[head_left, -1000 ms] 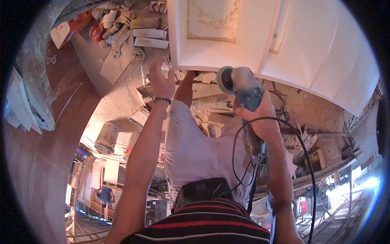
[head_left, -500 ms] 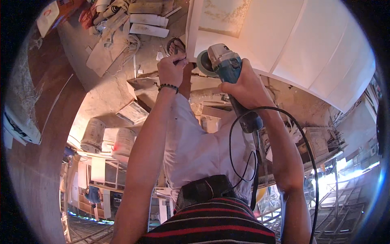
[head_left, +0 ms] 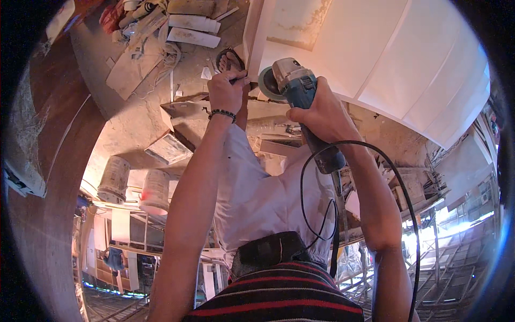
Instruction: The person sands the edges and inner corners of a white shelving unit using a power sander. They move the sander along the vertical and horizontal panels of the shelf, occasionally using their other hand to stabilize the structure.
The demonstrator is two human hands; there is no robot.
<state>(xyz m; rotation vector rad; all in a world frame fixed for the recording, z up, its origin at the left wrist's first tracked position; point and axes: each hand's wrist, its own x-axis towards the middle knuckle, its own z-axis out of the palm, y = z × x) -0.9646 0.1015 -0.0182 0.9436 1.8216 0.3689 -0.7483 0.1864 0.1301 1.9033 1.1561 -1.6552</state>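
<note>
My right hand [head_left: 328, 110] is wrapped round the body of a teal and grey angle grinder [head_left: 301, 88]. At its head is a round pale green disc [head_left: 268, 83], beside the near edge of a large white panel [head_left: 343, 70]. The grinder's black cable [head_left: 394, 163] loops over my right forearm and down. My left hand [head_left: 225, 90] is closed, thumb and fingers pinched together to the left of the disc. A small dark thing shows at its fingertips, too little of it to name. A dark beaded bracelet [head_left: 221, 114] is on that wrist.
White boards [head_left: 193, 37] and scraps lie on the floor at upper left, near a sandalled foot [head_left: 229, 60]. Two dusty buckets [head_left: 113, 177] stand left of my legs. A brown wooden surface [head_left: 59, 214] runs down the left side. Another person [head_left: 114, 260] is at lower left.
The surroundings have shifted slightly left in view. Both hands and the grinder keep nearly the same position and hold.
</note>
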